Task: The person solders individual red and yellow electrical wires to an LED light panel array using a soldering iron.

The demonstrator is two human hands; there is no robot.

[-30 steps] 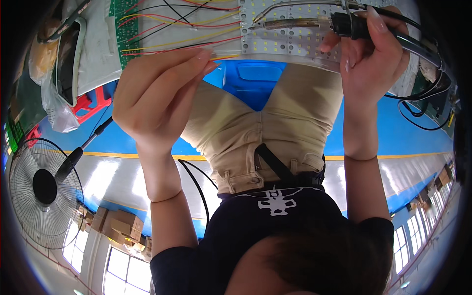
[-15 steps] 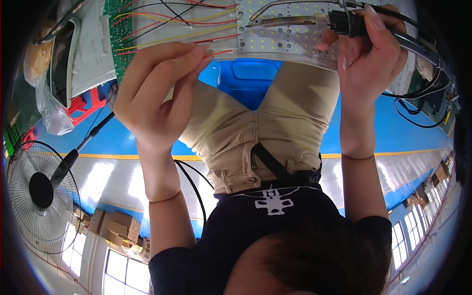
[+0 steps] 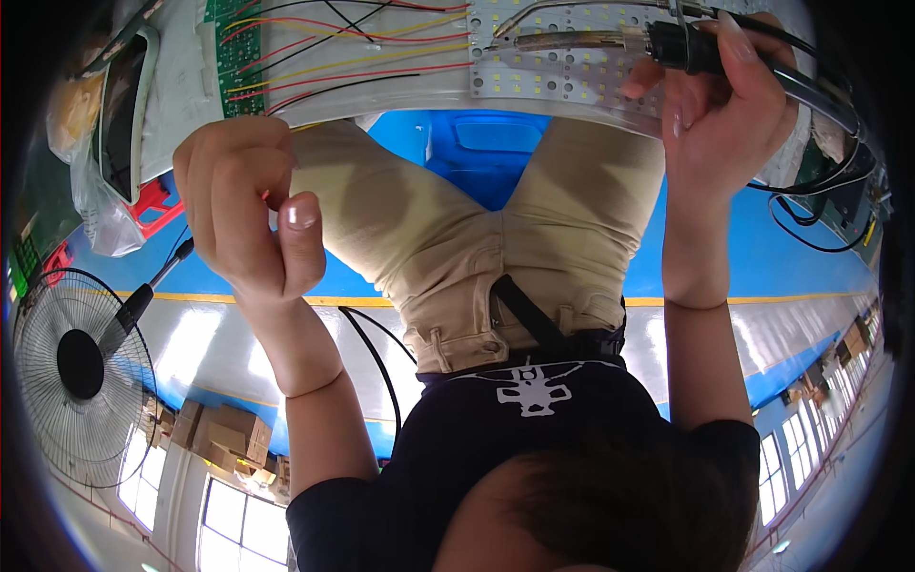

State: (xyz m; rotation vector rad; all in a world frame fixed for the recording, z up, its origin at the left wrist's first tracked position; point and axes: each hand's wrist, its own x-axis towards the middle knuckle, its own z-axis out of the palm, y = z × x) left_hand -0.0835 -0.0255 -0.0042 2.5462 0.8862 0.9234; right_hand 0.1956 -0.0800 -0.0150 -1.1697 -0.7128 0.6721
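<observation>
My right hand [image 3: 729, 124] grips a soldering iron [image 3: 672, 46] by its black handle. A thin bent metal tube runs alongside the iron, and its tip is over the white LED board [image 3: 519, 76]. Nearer to me on the left, my left hand [image 3: 243, 205] is curled by the near edge of the green circuit board [image 3: 238, 62]. The thumb stands apart from the bent fingers, and the fingertips are hidden. Red, yellow and black wires [image 3: 367, 52] stretch from the green board towards the white one; several reach its edge. One black wire ends short of it.
At far left lie a dark-screened phone-like device [image 3: 119, 119] and a clear plastic bag [image 3: 100, 219]. A fan [image 3: 81, 367] stands at my left, near a red stool [image 3: 152, 205]. Black cables [image 3: 810, 181] hang at the right. Something blue [image 3: 491, 143] shows between my legs.
My left hand has moved left and towards me, away from the wire ends. The red-tipped wire it pinched no longer shows between its fingers. My right hand stays nearly in place with the iron.
</observation>
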